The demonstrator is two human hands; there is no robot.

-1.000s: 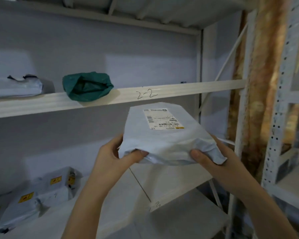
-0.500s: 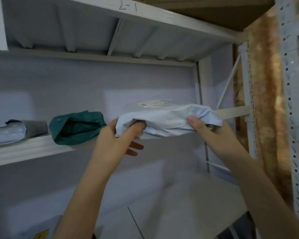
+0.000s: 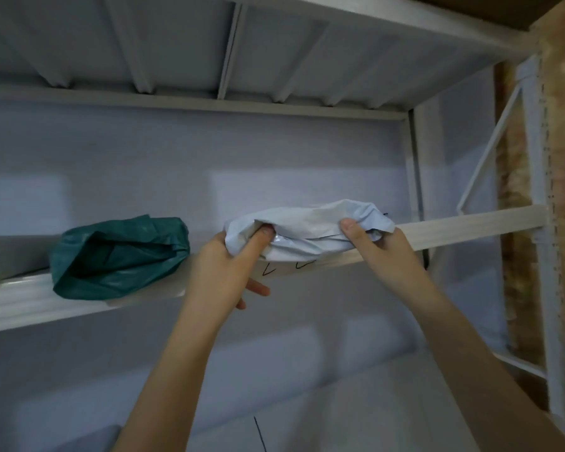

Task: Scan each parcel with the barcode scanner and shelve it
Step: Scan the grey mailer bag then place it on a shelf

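The white parcel (image 3: pixel 310 231), chest-high a second ago, now rests on the shelf's (image 3: pixel 470 225) front edge beside the green parcel (image 3: pixel 118 256). Left hand (image 3: pixel 229 265) and right hand (image 3: pixel 377 243) both pinch its near edge (no scanner visible), so shelving looks nearly done.

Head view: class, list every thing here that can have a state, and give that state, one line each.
White parcel: lying at the shelf's front edge, gripped at both ends.
Left hand: grips the parcel's left end.
Right hand: grips the parcel's right end.
Green parcel: resting on the shelf, crumpled, left of the white one, apart from it.
Shelf: holds both parcels.
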